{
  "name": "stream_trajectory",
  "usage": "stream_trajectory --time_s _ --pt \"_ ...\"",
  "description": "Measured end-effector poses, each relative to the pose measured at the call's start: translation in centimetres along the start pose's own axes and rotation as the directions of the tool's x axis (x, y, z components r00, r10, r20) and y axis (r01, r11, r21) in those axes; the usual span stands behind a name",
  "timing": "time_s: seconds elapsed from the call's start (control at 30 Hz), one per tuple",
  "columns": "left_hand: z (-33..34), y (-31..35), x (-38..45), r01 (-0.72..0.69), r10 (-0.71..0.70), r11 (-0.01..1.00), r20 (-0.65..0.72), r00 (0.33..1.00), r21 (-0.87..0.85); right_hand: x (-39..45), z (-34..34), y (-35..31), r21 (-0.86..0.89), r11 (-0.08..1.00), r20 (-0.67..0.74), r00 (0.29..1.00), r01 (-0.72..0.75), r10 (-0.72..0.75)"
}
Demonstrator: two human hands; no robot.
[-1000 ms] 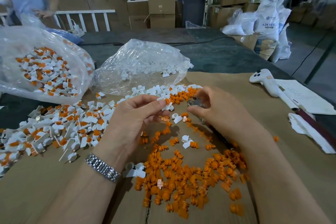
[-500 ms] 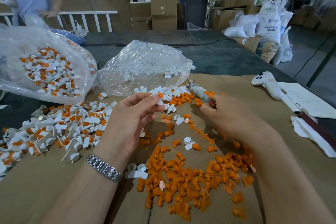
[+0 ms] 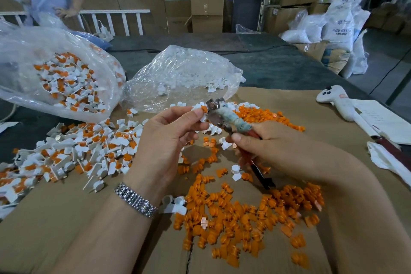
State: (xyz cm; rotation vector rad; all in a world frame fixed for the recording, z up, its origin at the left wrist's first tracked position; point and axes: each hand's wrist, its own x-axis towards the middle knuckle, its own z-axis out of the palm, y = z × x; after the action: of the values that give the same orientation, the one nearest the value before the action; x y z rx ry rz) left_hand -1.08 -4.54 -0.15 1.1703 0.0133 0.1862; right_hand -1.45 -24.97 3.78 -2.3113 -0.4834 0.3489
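Left hand (image 3: 164, 140) is up over the cardboard (image 3: 55, 229) that covers the near side of the table (image 3: 278, 66). Its grip is narrow, thumb and forefinger pinching a single white clip (image 3: 196, 106) with an orange plug (image 3: 203, 108) seated in it. Right hand (image 3: 273, 147) has its grip wrapped round the red handles of the pliers (image 3: 224, 118), and the metal nose sits right against that clip, at the plug end. Whether the nose is closed on the plug, I cannot tell from here.

So where does the job stand? My read is that it's well under way and nowhere near finished. To the left lies a big heap of plugged clips (image 3: 73, 151), and the clear bag (image 3: 55, 78) at far left holds plenty more. Near the person, a spread of loose plugs (image 3: 244, 213) covers the cardboard, with another drift of plugs (image 3: 255, 113) just beyond the hands on the right. The second bag (image 3: 184, 73), far centre, shows only plain white clips. A few bare clips (image 3: 173, 203) lie by the left wrist.

Pulling plugs out or pressing them in? The view does not settle it. Either way it looks like one piece at a time, and both the plugged heap and the loose spread are large, so I judge a long run of pieces is left. This piece is mid-step: held, tool on it, not yet put down on any heap.
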Motion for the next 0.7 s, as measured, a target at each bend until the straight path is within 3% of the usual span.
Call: stream_trajectory --time_s 0.23,0.47,0.7 --pt "-0.1 0.1 0.0 -0.026 0.026 0.999 -0.012 1.000 0.030 0.1 0.3 -0.3 -0.147 0.989 -0.022 0.999 0.026 -0.030" --pt "-0.1 0.1 0.1 -0.022 0.022 0.999 -0.006 1.000 0.030 0.4 0.6 0.0 -0.209 0.975 -0.023 0.996 0.077 -0.084" --pt "-0.2 -0.1 0.2 -0.016 0.016 0.999 -0.003 1.000 0.036 1.0 1.5 0.0 -0.219 0.965 -0.110 0.979 0.144 -0.171"
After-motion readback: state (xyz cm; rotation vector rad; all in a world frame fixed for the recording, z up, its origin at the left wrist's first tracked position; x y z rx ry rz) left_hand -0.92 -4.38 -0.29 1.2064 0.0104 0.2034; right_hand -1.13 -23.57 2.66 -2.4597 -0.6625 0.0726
